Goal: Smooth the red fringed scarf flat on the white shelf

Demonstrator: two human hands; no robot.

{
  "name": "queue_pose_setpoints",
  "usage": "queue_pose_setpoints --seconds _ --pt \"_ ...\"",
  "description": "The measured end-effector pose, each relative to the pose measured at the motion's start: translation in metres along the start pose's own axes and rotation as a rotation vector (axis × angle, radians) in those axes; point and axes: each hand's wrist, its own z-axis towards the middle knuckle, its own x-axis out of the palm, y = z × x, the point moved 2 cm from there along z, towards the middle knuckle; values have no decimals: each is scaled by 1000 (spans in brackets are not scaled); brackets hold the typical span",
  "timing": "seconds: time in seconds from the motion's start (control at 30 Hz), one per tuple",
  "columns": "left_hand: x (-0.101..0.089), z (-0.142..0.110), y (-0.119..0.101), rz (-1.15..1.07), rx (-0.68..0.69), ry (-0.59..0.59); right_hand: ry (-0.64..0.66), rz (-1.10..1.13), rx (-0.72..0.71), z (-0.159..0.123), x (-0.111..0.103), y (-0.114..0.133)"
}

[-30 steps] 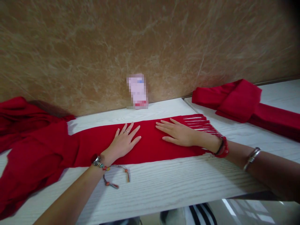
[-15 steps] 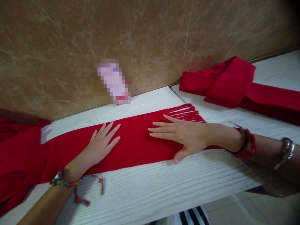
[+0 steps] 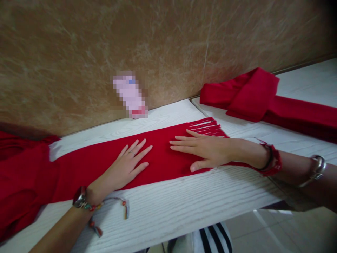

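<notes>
A red scarf point(image 3: 159, 154) with a fringed end lies flat along a white wood-grain table. My left hand point(image 3: 126, 165) rests on its middle stretch, palm down with the fingers spread. Nearer the fringe point(image 3: 206, 127), my right hand point(image 3: 202, 149) is over the cloth, also palm down, fingers stretched out and thumb apart. Neither hand grips anything. At the left, the rest of the scarf merges into a loose, crumpled heap of red cloth point(image 3: 21, 179). Part of the fringe is hidden behind my right hand and wrist.
A folded red scarf point(image 3: 254, 95) lies at the back right, across a seam in the white table point(image 3: 168, 207). A pink blurred item point(image 3: 131, 96) leans on the brown marbled wall point(image 3: 158, 42). Beyond the table's front edge are the tiled floor and a black-and-white striped item point(image 3: 213, 239).
The view has shifted to the right. My right hand has lifted and spread its thumb, then come lower over the scarf. My left hand has slid slightly right along the cloth since half a second ago.
</notes>
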Motion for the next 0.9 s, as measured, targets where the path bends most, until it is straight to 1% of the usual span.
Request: queue_pose_setpoints --seconds 0.1,0.17,0.3,0.4,0.43,0.5,0.57,0.63,0.7,0.8,0.9 --pt "-2 -1 1 -32 -20 -64 -43 -17 21 -2 -3 -1" --pt "-2 -1 1 -30 -70 -83 -33 -38 28 -3 0 -3" --pt "0 -1 -1 -32 -143 -9 13 -56 58 -4 5 -9" --pt "-1 -3 -3 -56 -137 -11 43 -14 86 -6 2 -14" --pt "-2 -3 -2 -65 -132 -31 34 1 101 -7 -1 -16" --pt "-5 -6 2 -75 -136 -96 -27 4 143 -8 -8 -19" --pt "-5 -9 9 -78 -182 -148 -103 -29 180 -5 -13 -18" --pt "-1 -10 15 -87 -239 -134 -123 -72 182 4 -14 -12" --pt "5 -10 18 -98 -262 -84 -89 -108 152 23 -11 0" --pt "9 -8 19 -100 -249 -54 -39 -156 88 60 -1 25" --pt "5 -12 23 -98 -238 -48 -8 -189 60 91 12 45"
